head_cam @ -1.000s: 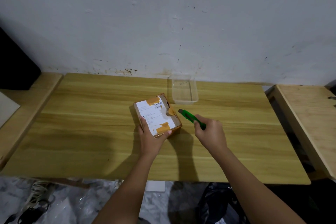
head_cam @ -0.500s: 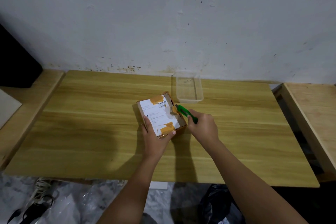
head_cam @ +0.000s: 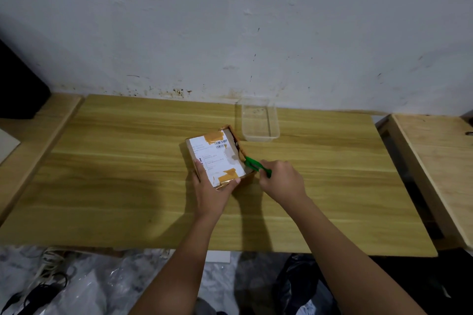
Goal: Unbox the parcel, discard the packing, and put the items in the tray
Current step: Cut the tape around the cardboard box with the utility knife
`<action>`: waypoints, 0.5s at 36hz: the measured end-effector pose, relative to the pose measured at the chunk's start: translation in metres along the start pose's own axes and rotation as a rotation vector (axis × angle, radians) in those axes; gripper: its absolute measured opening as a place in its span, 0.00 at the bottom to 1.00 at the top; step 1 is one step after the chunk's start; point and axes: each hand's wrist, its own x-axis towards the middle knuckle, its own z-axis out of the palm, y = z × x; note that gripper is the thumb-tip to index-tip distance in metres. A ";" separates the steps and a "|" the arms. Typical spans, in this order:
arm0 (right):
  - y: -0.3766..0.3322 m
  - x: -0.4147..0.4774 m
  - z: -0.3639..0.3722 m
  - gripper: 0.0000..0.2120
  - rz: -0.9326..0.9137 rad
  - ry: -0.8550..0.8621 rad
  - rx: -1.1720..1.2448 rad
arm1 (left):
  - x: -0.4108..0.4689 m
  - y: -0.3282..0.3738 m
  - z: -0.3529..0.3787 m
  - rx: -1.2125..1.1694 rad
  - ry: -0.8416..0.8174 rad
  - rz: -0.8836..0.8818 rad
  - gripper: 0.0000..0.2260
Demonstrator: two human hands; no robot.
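A small cardboard parcel [head_cam: 217, 155] with a white shipping label and orange tape lies on the wooden table [head_cam: 128, 174]. My left hand [head_cam: 211, 193] grips its near end, fingers on the left side and thumb at the near right corner. My right hand [head_cam: 282, 181] holds a green box cutter [head_cam: 254, 165], whose tip touches the parcel's right edge. A clear, empty plastic tray [head_cam: 259, 121] stands just behind the parcel to the right, near the wall.
A second wooden surface [head_cam: 440, 161] adjoins on the right and a wooden ledge [head_cam: 33, 135] on the left with a dark object [head_cam: 18, 92]. Plastic bags and cables [head_cam: 51, 286] lie on the floor below the table's front edge.
My right hand has brought the green cutter leftward from beside the parcel until its tip meets the parcel's right edge. My left hand keeps its hold on the parcel.
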 end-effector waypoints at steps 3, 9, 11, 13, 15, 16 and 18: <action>0.006 -0.008 -0.004 0.15 0.000 0.017 0.023 | -0.001 0.001 0.000 -0.006 -0.012 -0.017 0.54; 0.031 -0.024 -0.010 0.16 -0.002 0.086 0.081 | -0.001 0.004 -0.002 -0.017 -0.034 -0.042 0.54; 0.036 -0.026 -0.010 0.15 0.034 0.120 0.177 | -0.001 0.005 -0.002 -0.030 -0.036 -0.042 0.53; 0.038 -0.024 -0.010 0.15 0.082 0.157 0.314 | -0.003 0.003 -0.005 -0.042 -0.031 -0.031 0.50; 0.036 -0.021 -0.010 0.15 0.111 0.173 0.429 | -0.006 -0.001 -0.009 -0.062 -0.018 0.003 0.43; 0.034 -0.018 -0.009 0.15 0.119 0.168 0.465 | -0.007 -0.003 -0.012 -0.069 0.000 0.015 0.40; 0.030 -0.011 -0.007 0.15 0.129 0.147 0.500 | -0.004 -0.003 -0.022 -0.060 0.032 0.018 0.36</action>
